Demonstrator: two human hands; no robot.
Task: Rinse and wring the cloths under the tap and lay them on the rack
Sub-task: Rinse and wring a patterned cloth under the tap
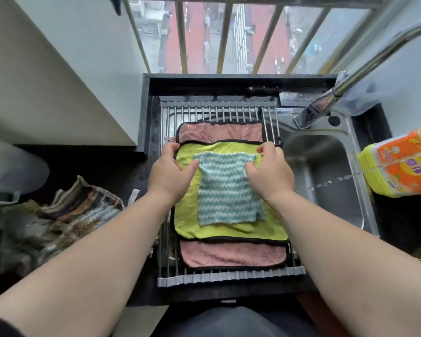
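Grey-brown heap of crumpled striped cloths [83,210]: piled on the dark stone counter [141,171], left of the rack and apart from it.
Steel-rod roll-up rack with grey end strips [219,276]: lies across the left part of the sink and carries three cloths stacked flat.
Left hand [169,171]: palm down over the rack's left side, fingers loosely curled at the far edge of the middle cloth, closed on nothing.
Pink fleece cloth with black trim [229,255]: lowest of the stack, flat on the rods, with only its far and near ends showing.
Yellow-green fleece cloth with black trim [187,215]: flat on the pink cloth, covering its middle.
Teal-and-white zigzag knitted cloth [226,190]: smallest and topmost, spread on the yellow-green cloth between the hands, with a thumb tip resting on each far corner.
Right hand [269,173]: palm down at the stack's right side, fingers loosely curled and gripping nothing.
Stainless steel sink basin [326,171]: uncovered, just right of the rack.
Chrome tap [345,79]: slants in from the upper right, with its spout above the basin's far rim.
Orange-and-yellow wrapped pack [404,166]: sits at the sink's right edge.
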